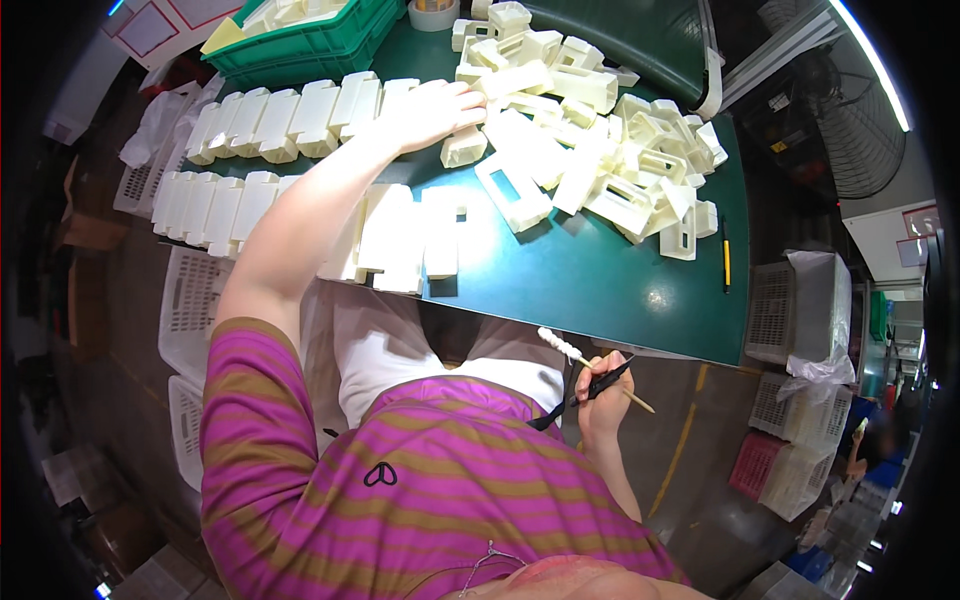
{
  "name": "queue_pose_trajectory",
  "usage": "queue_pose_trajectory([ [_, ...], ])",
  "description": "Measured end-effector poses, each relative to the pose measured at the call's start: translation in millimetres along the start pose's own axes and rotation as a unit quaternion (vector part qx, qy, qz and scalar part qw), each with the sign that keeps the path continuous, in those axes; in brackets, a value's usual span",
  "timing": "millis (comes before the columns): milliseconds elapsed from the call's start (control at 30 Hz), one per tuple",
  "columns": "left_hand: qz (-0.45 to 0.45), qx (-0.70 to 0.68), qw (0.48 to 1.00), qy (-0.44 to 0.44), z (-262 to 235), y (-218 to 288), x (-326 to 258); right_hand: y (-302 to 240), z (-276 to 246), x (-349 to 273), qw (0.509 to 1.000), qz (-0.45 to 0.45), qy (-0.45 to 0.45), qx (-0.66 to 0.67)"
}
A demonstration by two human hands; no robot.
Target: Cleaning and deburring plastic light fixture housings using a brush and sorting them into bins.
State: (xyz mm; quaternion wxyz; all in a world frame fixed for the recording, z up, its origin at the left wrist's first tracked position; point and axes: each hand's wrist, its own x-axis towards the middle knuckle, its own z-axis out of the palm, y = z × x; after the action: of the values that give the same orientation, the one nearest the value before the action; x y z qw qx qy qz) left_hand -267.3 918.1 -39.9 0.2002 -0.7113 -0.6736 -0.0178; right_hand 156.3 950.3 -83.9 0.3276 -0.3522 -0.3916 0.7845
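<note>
My left hand (435, 112) reaches across the table with its fingers stretched out, at the left edge of a heap of cream plastic housings (590, 90). Under its palm and fingers lies one cream housing (463, 150), partly hidden; I see no firm grip on it. Low in front of the table edge, my right hand (605, 392) is closed round a thin wooden stick (642, 402) with a fluffy white tip (558, 343). A slim black tool (606, 378) is in the same fist, its kind unclear.
Cream housings stand side by side in a back row (275, 125) and a front row (225, 210). Green crates (310, 55) hold more at the back left. A tape roll (434, 14), dark conveyor belt (625, 35) and yellow pen (727, 265) are also there. Baskets (772, 310) stand right.
</note>
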Motion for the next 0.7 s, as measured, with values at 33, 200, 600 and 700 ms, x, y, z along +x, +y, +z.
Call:
queue_pose_trajectory([
  [33,-0.001,-0.029,0.999,-0.041,-8.3,-1.6,2.5,-1.7,-0.2,-2.1,1.0,0.006,-0.003,0.002],
  [200,-0.068,-0.136,0.978,0.141,-72.8,21.2,-1.3,-0.8,-9.7,-9.1,1.0,0.001,0.004,-0.012],
  [600,-0.293,-0.933,0.076,-0.194,-61.1,248.6,-84.2,4.5,-16.3,-17.9,0.982,0.062,-0.069,-0.166],
  [700,-0.246,-0.958,0.015,-0.149,-61.6,257.6,-85.3,0.7,-14.3,-20.4,0.972,0.077,-0.094,-0.202],
])
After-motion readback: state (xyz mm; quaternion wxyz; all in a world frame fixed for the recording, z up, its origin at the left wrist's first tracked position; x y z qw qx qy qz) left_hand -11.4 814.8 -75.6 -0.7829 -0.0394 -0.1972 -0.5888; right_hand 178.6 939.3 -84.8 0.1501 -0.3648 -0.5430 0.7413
